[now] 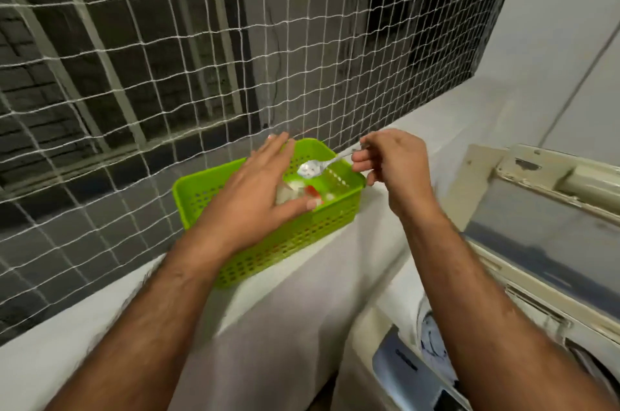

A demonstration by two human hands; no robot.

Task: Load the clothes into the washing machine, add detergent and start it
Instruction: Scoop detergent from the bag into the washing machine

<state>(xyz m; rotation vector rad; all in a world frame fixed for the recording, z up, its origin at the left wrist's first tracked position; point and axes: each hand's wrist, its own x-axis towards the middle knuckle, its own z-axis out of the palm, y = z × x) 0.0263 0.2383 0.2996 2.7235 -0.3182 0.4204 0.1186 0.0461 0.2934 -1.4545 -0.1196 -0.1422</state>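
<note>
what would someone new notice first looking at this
Most likely the bright green basket on the white ledge at centre, below the netted window grille. Over it, the right hand pinches a spoon heaped with white powder, while the left hand lies flat across the basket's contents. At lower right sits the washing machine, lid raised.

A white net (208, 51) covers a barred window (100, 51), dark beyond. Below it runs a pale ledge (67, 343). A plain light wall (553, 24) rises at right.
</note>
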